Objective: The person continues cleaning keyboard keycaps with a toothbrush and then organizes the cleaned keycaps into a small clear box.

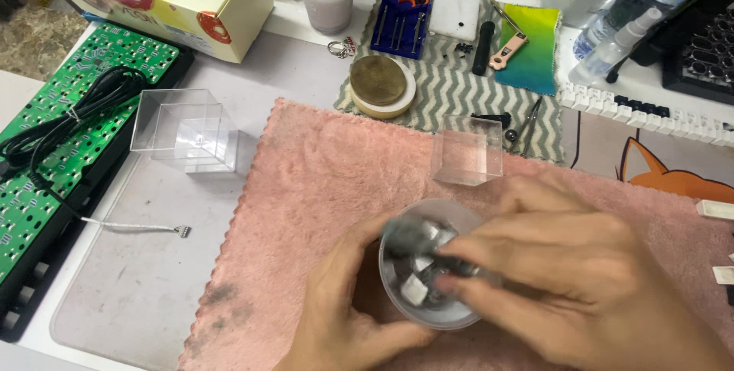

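While gripped: one round container [428,306], two hands [589,279]

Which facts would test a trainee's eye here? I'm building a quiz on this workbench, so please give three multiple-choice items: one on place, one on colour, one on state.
1. Where does the round clear container sit?
A. on the pink towel
B. on the green circuit board
C. inside the cardboard box

2. What colour is the cable lying on the circuit board?
A. white
B. red
C. black

3. How is the left hand placed?
A. flat on the towel, away from the container
B. cupped around the container's side
C. lifting a clear cube

Answers:
1. A, the container rests on the towel between both hands.
2. C, a dark coiled cable crosses the green board.
3. B, its thumb and fingers curve along the rim while the right hand works above, blurred.
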